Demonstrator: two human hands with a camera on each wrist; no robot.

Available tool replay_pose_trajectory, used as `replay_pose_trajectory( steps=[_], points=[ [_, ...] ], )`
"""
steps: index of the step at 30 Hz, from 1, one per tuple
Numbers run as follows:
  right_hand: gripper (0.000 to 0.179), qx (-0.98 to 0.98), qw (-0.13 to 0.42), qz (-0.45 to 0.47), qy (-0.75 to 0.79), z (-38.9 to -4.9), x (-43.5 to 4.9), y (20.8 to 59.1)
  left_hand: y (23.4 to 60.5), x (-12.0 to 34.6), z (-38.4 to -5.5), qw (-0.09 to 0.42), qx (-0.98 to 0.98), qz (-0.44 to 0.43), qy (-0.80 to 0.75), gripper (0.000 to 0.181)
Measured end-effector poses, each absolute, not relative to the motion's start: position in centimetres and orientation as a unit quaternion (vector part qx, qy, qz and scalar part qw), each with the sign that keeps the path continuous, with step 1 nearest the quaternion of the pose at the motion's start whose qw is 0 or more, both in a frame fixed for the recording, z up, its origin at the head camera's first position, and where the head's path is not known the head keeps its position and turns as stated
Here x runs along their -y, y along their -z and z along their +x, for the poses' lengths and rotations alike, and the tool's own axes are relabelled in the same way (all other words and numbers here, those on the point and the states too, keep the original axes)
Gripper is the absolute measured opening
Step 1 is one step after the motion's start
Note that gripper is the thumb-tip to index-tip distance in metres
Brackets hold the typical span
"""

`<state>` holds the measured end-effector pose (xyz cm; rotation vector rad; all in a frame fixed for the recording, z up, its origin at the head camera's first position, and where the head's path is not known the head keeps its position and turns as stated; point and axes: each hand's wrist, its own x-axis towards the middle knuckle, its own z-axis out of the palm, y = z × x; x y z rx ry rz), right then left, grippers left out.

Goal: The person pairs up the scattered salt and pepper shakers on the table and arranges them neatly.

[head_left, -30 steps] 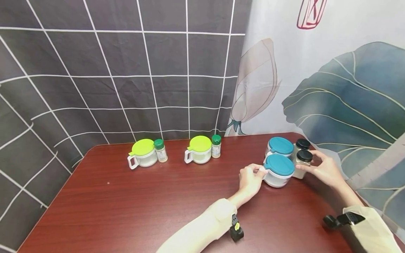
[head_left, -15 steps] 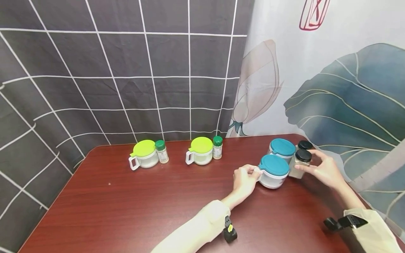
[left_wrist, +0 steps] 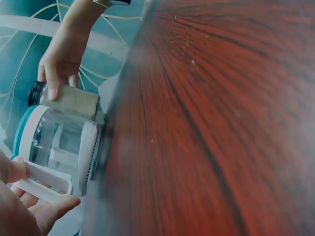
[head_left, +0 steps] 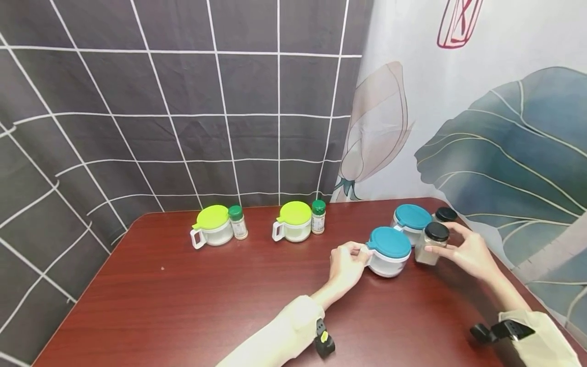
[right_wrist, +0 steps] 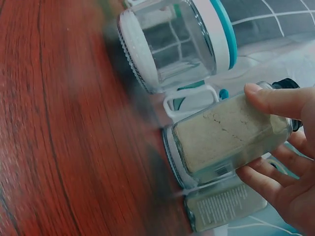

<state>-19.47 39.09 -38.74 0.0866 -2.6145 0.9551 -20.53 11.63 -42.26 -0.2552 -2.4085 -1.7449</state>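
In the head view, my left hand point(head_left: 346, 266) pinches the white handle of a clear seasoning pot with a blue lid point(head_left: 389, 243). Fingers and thumb are around that handle point(left_wrist: 47, 182) in the left wrist view. My right hand point(head_left: 471, 254) grips a square glass spice jar point(right_wrist: 221, 135) of pale powder, thumb on one side and fingers on the other, near its black lid. This jar stands close beside the pot and leans slightly in the head view. Behind them are a second blue-lidded pot point(head_left: 412, 218) and a second black-lidded jar point(right_wrist: 224, 209), partly hidden.
Along the back of the red-brown table point(head_left: 206, 295) stand two green-lidded pots, one at left point(head_left: 213, 224) and one mid-table point(head_left: 295, 220). Each has a green-capped shaker beside it, left point(head_left: 238, 223) and middle point(head_left: 318, 218). Hanging cloth point(head_left: 247, 137) borders the back and right edges.
My left hand has drawn the front blue-lidded pot leftward, away from the rear pot. My right hand has shifted the front spice jar slightly left and toward me. The green-lidded pots stay put.
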Motion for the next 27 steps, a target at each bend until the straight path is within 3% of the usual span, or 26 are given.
replay_pose_trajectory(
  steps=[27],
  points=[
    [0.055, 0.908, 0.149, 0.083, -0.382, -19.6, -35.9, 39.1, 42.4, -8.4, -19.6, 0.077, 0.787, -0.094, 0.605, 0.012]
  ],
)
